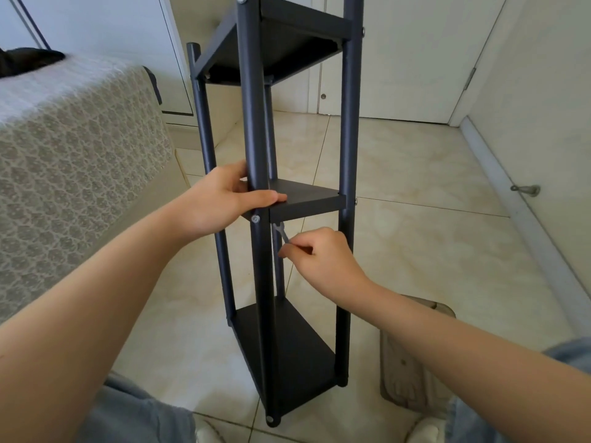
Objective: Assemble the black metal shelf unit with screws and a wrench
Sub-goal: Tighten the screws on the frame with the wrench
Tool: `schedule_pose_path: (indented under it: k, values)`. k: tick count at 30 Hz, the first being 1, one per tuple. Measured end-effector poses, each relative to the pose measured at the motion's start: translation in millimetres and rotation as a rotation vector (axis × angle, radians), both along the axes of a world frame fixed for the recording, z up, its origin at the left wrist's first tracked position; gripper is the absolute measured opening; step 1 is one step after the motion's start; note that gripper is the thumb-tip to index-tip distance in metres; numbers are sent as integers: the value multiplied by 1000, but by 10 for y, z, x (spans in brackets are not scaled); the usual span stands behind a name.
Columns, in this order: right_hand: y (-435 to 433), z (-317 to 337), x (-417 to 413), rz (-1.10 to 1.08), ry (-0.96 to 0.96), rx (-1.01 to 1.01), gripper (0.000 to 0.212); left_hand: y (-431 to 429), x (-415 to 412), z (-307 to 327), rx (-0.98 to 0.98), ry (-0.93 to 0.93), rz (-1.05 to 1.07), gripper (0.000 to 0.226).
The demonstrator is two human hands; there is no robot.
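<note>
Nearest to us were our knees in pale jeans (pixel 137 410) and, on the tiled floor (pixel 415 174) to the right, a worn grey sandal (pixel 412 356). The black shelf unit (pixel 345 282) stood upright between our knees, its bottom shelf (pixel 287 353) low over the tiles. Our right hand (pixel 323 260) was curled, thumb and forefinger pinching the lower end of a small silver wrench (pixel 281 233). The wrench slanted up and to the left from those fingers, its open head just under the middle shelf (pixel 307 195) and just right of the front post (pixel 256 123). That head was near the silver screw (pixel 255 219) in the post's face but apart from it. Our left hand (pixel 224 199) gripped the front post where it met the middle shelf. Its thumb lay flat along the shelf's top edge and its fingers curled round behind the post, directly above the screw. Higher up, the top shelf (pixel 287 39) sat fixed between the posts. To the left was a bed with a patterned cover (pixel 73 148), and beyond the unit were white doors (pixel 399 59), with a metal door stop (pixel 526 189) low on the right wall.
</note>
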State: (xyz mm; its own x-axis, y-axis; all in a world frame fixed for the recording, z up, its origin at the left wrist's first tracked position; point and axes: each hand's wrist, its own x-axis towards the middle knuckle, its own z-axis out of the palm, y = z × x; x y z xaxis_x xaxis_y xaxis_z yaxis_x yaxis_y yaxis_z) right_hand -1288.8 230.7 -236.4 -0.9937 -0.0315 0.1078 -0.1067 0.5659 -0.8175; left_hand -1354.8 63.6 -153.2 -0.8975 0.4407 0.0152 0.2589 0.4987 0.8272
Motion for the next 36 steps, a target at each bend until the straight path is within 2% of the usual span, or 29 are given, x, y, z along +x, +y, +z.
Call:
schedule_pose_path:
  k: [5,8,15,28,36]
  values:
    - [-66,-88,14,11,16,-57,19,-63,-23,20,-47,19,38,35]
    - [-102,-76,-12,44,55,-17,18,-105,-31,26,-43,5,26,33]
    - [-171,-66,-98,44,6,-27,20,-121,-58,46,-38,11,28,26]
    - [-310,-75,-153,-21,106,-133,19,-142,-95,38,-27,0,20,25]
    - [-361,-78,-250,-78,149,-126,21,-149,-118,36,-16,-10,17,22]
